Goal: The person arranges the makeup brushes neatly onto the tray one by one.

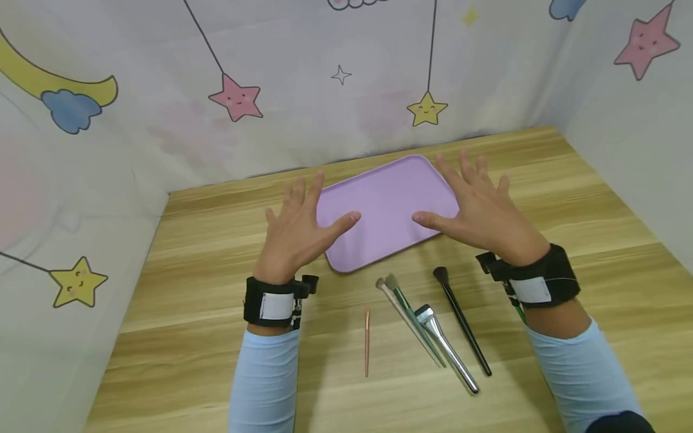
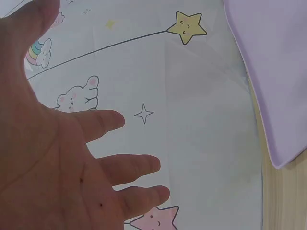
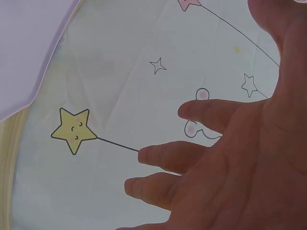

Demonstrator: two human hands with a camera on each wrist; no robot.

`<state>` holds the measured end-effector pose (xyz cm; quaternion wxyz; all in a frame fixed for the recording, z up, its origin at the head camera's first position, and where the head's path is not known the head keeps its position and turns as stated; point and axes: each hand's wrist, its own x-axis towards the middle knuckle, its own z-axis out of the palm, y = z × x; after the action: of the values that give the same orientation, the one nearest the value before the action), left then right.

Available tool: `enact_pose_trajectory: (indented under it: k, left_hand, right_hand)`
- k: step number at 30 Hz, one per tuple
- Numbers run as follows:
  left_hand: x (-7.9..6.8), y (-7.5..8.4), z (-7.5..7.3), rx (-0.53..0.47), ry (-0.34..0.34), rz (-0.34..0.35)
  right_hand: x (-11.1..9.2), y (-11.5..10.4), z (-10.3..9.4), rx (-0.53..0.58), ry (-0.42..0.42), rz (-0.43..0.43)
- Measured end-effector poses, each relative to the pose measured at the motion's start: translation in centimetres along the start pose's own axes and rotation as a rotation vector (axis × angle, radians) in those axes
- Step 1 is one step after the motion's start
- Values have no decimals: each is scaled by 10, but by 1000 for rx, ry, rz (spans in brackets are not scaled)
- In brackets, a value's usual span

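Note:
Both hands are spread with nothing in them. In the head view my left hand (image 1: 298, 231) is over the left end of a lilac tray (image 1: 387, 210), and my right hand (image 1: 482, 210) is over its right end. Whether either hand touches the tray cannot be told. Nearer to me lie several makeup brushes: a small copper-coloured brush (image 1: 367, 343), a pale-handled brush (image 1: 408, 319) against a green-handled brush (image 1: 417, 322), a silver flat-topped brush (image 1: 449, 352) and a black brush (image 1: 462, 322). The wrist views show the left palm (image 2: 57, 158) and the right palm (image 3: 240, 163) with fingers apart.
A wood-grain table (image 1: 206, 288) carries everything. Behind it and along both sides hangs a white cloth (image 1: 303, 108) printed with stars, a moon and clouds. Each wrist wears a black strap, the left strap (image 1: 276, 305) and the right strap (image 1: 541, 282), with a small camera.

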<state>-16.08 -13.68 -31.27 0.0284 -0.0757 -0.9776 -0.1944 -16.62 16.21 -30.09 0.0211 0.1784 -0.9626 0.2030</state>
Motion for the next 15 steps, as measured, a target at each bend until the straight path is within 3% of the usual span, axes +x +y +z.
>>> enact_pose_trajectory:
  k: [15]
  left_hand:
    - [13, -13, 21, -39, -44, -19]
  right_hand:
    - [1, 3, 4, 10, -70, 29]
